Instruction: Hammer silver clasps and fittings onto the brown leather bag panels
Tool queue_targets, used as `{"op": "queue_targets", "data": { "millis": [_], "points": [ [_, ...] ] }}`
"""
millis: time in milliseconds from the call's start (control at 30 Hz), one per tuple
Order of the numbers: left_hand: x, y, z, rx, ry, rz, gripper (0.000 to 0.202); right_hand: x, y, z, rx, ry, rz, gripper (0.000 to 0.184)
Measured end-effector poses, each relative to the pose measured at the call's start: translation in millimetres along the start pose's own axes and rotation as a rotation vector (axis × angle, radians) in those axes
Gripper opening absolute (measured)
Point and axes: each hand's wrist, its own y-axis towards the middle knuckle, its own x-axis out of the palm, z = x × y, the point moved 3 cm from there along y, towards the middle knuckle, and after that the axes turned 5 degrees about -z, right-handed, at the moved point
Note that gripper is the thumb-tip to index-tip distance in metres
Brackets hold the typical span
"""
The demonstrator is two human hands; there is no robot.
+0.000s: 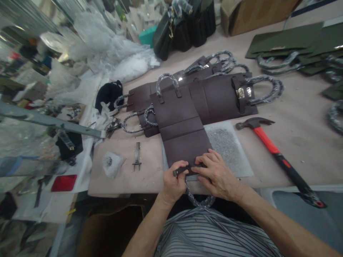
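Observation:
A dark brown leather bag panel lies flat in front of me, with plastic-wrapped handles at both ends. At its near edge, my left hand pinches a short dark strip between thumb and fingers. My right hand grips the same edge from the right, its fingertips on the leather and the far end of the strip hidden beneath them. The near wrapped handle hangs over the table edge between my wrists. Under the panel is a pale board with a worn grey patch.
A claw hammer with a red and black grip lies at right. At left are a pronged metal tool and a crumpled plastic bag. More brown bag panels lie behind; green ones and a cardboard box stand farther off.

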Motion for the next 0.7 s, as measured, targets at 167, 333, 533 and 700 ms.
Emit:
{"op": "queue_targets", "data": {
  "millis": [167,333,533,700],
  "points": [
    [6.2,1,1,0.019,0.068,0.01,0.014,-1,-3,-2,-0.013,0.03,0.039,0.032],
    [10.0,0,-1,0.001,0.078,0.021,0.013,-32,-23,7,0.047,-0.074,0.281,0.028],
    [11.3,3,-2,-0.034,0.055,0.009,0.013,-82,-97,69,0.573,-0.421,0.479,0.019],
    [13.0,6,-2,-0.067,0.046,-0.006,0.012,-96,-130,100,0.99,0.018,0.452,0.017]
  ]
}}
